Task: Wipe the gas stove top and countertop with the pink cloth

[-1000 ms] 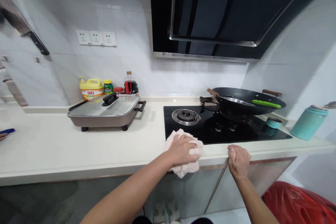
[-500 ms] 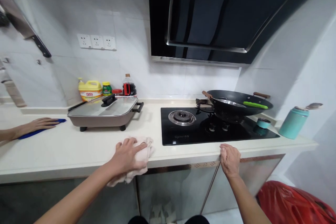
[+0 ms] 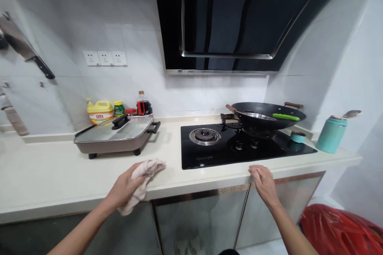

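A pale pink cloth [image 3: 149, 168] is gripped in my left hand [image 3: 125, 185], at the front edge of the white counter [image 3: 74, 183]. One end of the cloth lies on the counter top and the rest hangs down past the edge. My right hand [image 3: 263, 181] rests on the counter edge in front of the black gas stove [image 3: 206, 159], its fingers curled; whether anything is in them is hidden. Left of the stove stands a lidded electric pan [image 3: 110, 146] on short black feet.
A black wok [image 3: 269, 125] with a green-handled utensil [image 3: 285, 116] sits on the right burner. Nearby are a turquoise jar [image 3: 332, 135] and a small turquoise cup [image 3: 298, 137]. Several bottles, including a yellow jug [image 3: 100, 112], line the wall. Above hangs the range hood [image 3: 221, 20]. A cleaver [image 3: 25, 48] hangs left.
My left hand has moved left with the cloth, which is now bunched up in it rather than flat under the palm. Another person's hand with a blue cloth has left the view at left.
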Demonstrator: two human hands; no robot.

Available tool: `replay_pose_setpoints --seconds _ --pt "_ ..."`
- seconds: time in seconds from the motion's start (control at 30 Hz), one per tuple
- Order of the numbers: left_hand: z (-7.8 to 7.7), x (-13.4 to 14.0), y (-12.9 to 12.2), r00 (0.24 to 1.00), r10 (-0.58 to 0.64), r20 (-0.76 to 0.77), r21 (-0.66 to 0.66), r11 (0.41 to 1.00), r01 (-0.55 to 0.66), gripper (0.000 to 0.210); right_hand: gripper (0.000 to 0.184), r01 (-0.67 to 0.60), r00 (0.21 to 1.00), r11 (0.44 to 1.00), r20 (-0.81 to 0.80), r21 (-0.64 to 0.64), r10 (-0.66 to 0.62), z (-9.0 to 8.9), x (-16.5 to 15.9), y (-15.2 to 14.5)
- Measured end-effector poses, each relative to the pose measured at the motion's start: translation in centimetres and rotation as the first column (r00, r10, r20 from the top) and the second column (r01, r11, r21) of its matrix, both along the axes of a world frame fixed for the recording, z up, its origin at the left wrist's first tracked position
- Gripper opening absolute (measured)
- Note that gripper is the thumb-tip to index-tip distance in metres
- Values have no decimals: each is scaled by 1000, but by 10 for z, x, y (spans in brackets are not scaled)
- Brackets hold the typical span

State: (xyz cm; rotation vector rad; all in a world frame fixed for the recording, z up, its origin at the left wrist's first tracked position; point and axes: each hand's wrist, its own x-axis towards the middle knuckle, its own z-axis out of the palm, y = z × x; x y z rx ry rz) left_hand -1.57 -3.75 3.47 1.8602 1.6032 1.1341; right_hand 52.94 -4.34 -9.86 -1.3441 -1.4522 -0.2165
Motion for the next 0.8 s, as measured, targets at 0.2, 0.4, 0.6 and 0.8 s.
replay_pose_setpoints --seconds 0.2,0.4,0.6,0.8 --pt "20 39 30 812 121 571 -148 988 -44 60 41 -71 997 996 -1 -60 71 -4 14 -2" --pt "14 105 66 783 -143 605 -135 951 278 53 37 95 990 991 96 95 -104 -18 -2 12" --pt "-8 109 90 966 -6 259 -121 992 39 52 34 125 983 985 118 118 -138 -26 0 13" --pt "-10 58 87 991 46 127 -95 995 -34 46 32 132 986 991 108 -6 -130 24 -31 28"
